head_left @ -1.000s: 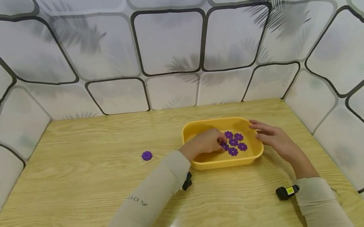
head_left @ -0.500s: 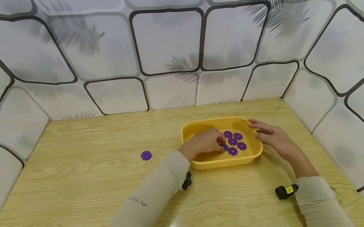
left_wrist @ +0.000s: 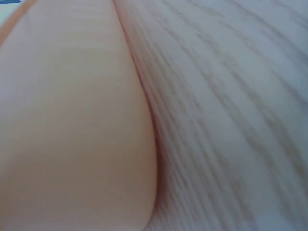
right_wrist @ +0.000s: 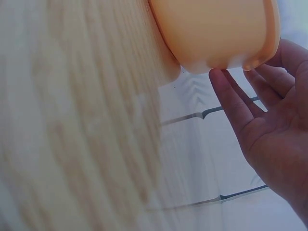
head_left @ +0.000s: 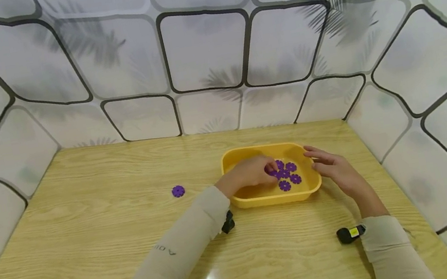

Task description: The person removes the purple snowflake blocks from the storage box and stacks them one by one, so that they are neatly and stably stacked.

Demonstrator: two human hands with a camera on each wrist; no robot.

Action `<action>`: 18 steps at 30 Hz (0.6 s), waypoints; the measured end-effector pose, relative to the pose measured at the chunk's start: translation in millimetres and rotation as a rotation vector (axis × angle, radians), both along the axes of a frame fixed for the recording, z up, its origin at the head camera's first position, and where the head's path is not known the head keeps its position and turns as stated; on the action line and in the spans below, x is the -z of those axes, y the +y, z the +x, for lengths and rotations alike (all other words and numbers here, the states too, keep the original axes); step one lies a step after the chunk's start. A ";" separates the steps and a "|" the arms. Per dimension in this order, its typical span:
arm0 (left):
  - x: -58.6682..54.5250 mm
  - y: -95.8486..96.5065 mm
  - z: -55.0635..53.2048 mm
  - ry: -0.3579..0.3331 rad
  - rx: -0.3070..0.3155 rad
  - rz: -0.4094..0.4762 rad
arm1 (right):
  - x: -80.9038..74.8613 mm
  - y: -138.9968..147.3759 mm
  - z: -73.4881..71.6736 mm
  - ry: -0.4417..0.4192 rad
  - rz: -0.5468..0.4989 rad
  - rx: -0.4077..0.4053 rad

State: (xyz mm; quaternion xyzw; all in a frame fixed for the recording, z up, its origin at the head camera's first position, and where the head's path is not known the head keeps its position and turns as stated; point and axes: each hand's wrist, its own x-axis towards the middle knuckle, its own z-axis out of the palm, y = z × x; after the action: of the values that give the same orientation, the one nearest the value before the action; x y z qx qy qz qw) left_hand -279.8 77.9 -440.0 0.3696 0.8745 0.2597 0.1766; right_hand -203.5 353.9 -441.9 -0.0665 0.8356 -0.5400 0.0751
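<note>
A yellow plastic basin (head_left: 275, 199) stands on the wooden table, several purple flower-shaped discs (head_left: 295, 179) spread over its floor. My left hand (head_left: 253, 172) reaches in over the left side. Its thumb and index finger curl round a purple disc (head_left: 274, 174) at the edge of the group, partly hidden by the fingers. At the basin's right end, my right hand (head_left: 337, 172) rests nearly straight fingertips against the wall and rim. The right wrist view shows these fingers (right_wrist: 231, 98) touching the basin's outside (right_wrist: 216, 33). Only bare skin and table appear in the left wrist view.
One more purple disc (head_left: 178, 191) lies on the table (head_left: 99, 219) left of the basin. Patterned panels (head_left: 208, 48) rise along the table's back and sides. A small black camera (head_left: 349, 235) sits at my right wrist, another (head_left: 227, 222) at the left.
The left hand shifts slightly inside the basin, and its thumb and index finger now look a little further apart round the disc. The right hand and basin keep their places.
</note>
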 end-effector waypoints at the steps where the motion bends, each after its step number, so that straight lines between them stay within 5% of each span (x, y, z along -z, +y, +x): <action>1: -1.0 -0.7 -0.3 -0.004 0.004 0.014 | -0.4 -0.4 0.0 -0.002 0.001 0.000; 12: -21.3 -19.6 -2.0 -0.037 0.003 0.156 | -1.5 -1.8 0.5 -0.004 0.003 -0.007; 18: -31.3 -43.7 1.1 0.022 -0.041 0.196 | -2.2 -2.3 1.5 -0.003 0.016 -0.005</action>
State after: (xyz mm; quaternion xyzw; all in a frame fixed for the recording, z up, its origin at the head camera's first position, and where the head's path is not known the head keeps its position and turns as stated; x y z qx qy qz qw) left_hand -278.7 34.2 -408.7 0.3701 0.8542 0.3432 0.1247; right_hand -202.0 351.6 -439.7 -0.0670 0.8397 -0.5331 0.0783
